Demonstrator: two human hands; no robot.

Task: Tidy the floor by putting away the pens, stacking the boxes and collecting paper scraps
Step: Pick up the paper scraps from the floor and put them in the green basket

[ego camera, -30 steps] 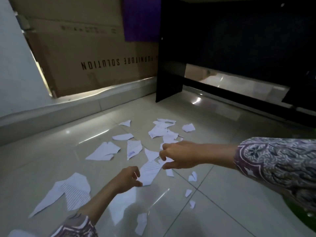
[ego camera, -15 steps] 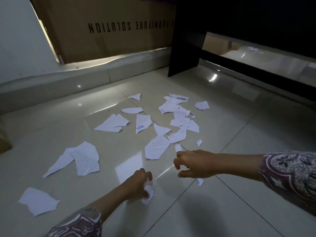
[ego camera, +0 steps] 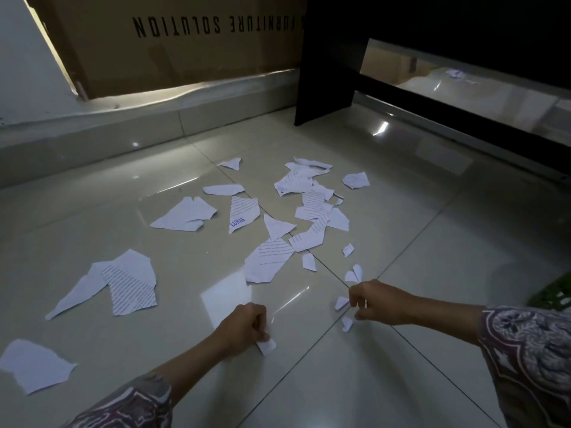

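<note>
Left hand (ego camera: 244, 327) pinches scrap (ego camera: 266, 346); right hand (ego camera: 375, 302) curled, seemingly pinching scrap.

torn paper scraps (ego camera: 268, 261) on tiled floor (ego camera: 417, 248)

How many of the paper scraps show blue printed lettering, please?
1: the lined scrap mid-scatter, beyond the left hand. Face-down or overlapped scraps may hide more.
</note>
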